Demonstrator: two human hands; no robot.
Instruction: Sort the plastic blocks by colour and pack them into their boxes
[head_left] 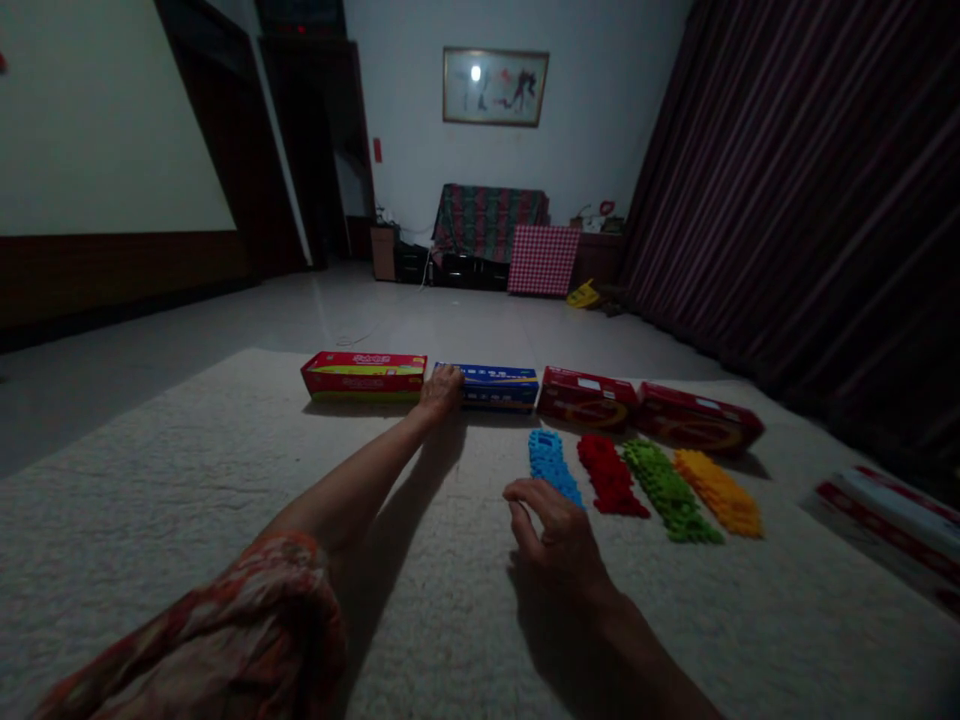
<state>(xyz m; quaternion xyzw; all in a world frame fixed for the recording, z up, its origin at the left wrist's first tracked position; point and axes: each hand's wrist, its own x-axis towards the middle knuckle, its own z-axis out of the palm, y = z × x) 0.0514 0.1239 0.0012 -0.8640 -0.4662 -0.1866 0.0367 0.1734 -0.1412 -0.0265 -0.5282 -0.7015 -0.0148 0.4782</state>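
My left hand (442, 388) reaches forward and grips the left end of a blue box (499, 388) with white lettering. A red box with a yellow-green band (365, 378) lies just left of that hand. Nearer to me, my right hand (553, 525) hangs over the mat with its fingers curled in; what they hold, if anything, is hidden. Beyond it lies a strip of small blue plastic pieces (551, 462), its near end close to the knuckles. Similar strips in red (611, 476), green (671, 492) and orange-yellow (720, 493) lie to the right.
Two dark red boxes (587, 398) (699, 417) continue the row rightward on the pale mat (187, 500). A red-and-white package (900, 515) lies at the right edge. Dark curtains (810, 200) hang on the right; cloth-covered furniture (491, 220) stands at the far wall.
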